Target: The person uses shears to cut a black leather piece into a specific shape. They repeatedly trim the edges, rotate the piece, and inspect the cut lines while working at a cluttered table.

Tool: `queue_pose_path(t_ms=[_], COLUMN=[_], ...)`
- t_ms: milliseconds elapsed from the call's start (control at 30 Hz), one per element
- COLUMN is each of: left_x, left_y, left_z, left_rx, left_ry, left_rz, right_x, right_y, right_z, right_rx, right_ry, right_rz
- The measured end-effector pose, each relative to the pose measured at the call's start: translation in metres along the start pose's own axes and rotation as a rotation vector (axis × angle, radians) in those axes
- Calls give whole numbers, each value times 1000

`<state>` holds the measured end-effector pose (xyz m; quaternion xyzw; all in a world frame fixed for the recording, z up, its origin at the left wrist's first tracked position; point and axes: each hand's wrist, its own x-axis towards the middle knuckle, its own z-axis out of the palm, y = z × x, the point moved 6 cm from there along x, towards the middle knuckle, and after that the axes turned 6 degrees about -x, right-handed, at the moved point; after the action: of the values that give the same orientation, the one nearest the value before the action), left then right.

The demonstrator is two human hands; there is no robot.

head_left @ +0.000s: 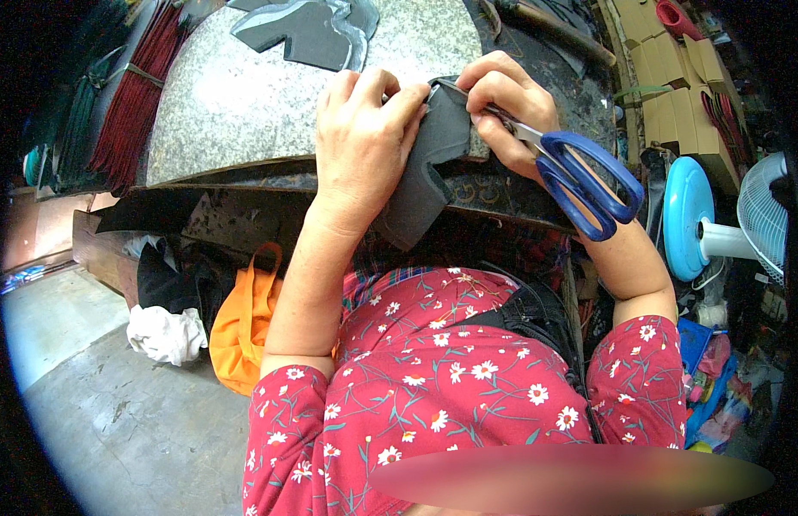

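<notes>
Between my two hands hangs a dark grey folded piece of sheet material (439, 136), its lower end dropping past the table's front edge. My left hand (362, 138) pinches its upper left edge, thumb and fingers together. Fingers of my right hand (511, 107) close on the upper right corner and also keep hold of blue-handled scissors (591, 182), whose handles point down and to the right. The blades run under my right fingers, so their tips are partly hidden. Farther back on the pale speckled slab (236, 112) lie more dark grey cut pieces (317, 34) with lighter, shiny edges.
Bundles of dark red strands (137, 99) lie left of the slab. A long-handled tool (558, 30) rests at the back right. Cardboard boxes (674, 69) and a fan with a blue base (687, 219) stand at right. An orange bag (244, 331) and white cloth (167, 334) sit lower left.
</notes>
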<state>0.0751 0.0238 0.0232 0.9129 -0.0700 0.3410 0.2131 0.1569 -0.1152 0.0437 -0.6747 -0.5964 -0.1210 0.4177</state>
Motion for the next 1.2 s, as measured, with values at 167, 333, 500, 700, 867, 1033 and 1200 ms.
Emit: queue_pose_path(t_ms=[167,333,500,700,867,1033,1200], left_x=[-2,-2,-2,-2,-2,-2,-7], left_y=[-2,-1,0,0,0,0,-1], left_z=[-4,-6,-5,-4,-4,-5,-10], left_rx=[23,37,22,10,3,15,96], left_ry=[46,51,43,55,54,52,80], left_rz=[-60,-43,-1,2,5,0,-104], right_x=[0,-2,-1,0,0,0,-2], right_y=[1,2,3,4,3,-1,-3], right_z=[4,4,-4,0,2,6,9], right_rx=[-22,-32,9,-3,12,-13,-70], right_ry=[-58,-77,-8,-41,-38,-86,-121], right_rz=[36,60,43,10,-5,34,51])
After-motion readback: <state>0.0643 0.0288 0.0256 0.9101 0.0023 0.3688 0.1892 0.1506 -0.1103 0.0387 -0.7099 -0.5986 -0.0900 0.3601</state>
